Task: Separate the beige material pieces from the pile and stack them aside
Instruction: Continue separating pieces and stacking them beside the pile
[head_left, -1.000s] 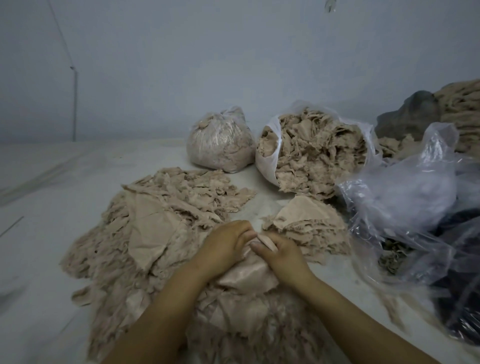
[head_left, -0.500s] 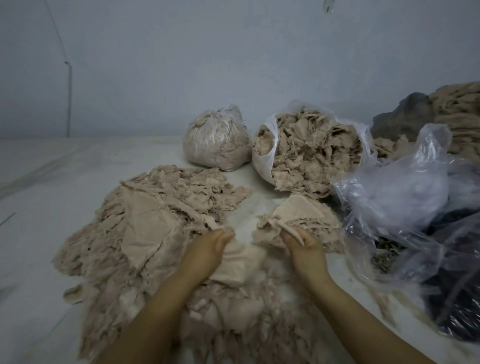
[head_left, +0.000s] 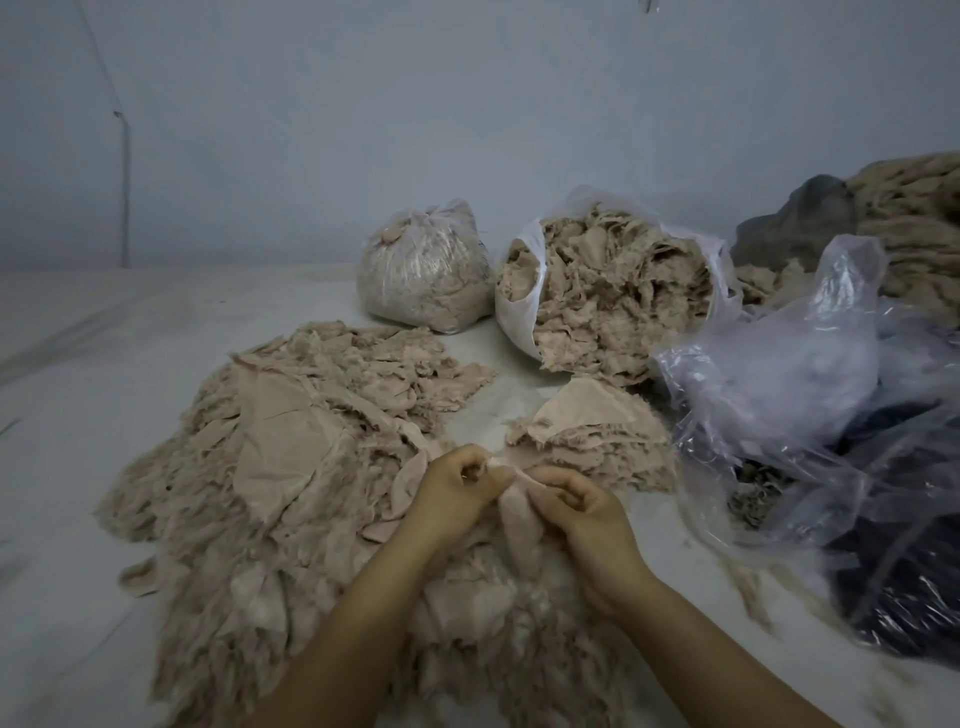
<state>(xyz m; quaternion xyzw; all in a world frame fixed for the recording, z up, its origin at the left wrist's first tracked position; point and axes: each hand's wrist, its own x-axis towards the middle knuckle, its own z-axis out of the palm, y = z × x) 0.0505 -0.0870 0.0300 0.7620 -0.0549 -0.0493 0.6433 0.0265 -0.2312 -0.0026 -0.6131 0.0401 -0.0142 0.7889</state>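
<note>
From the head camera, both hands meet over the near part of the pile. The left hand and the right hand each pinch the top edge of one beige piece. The piece hangs down between the two hands and touches the pile under them.

The stack lies just past the right hand, a little to its right. It is close, so the trip is short.

To do this step well, I think the hands should pull the edge apart gently, so only one piece comes loose. The pieces look thin and fuzzy, and they may cling to each other. Lifting the piece up first helps the loose bits drop off. Then the right hand can lay it flat on top of the stack.

An open bag of scraps lies beyond the stack. A tied bag is beyond the left hand. Clear plastic sits to the right of the right hand.
</note>
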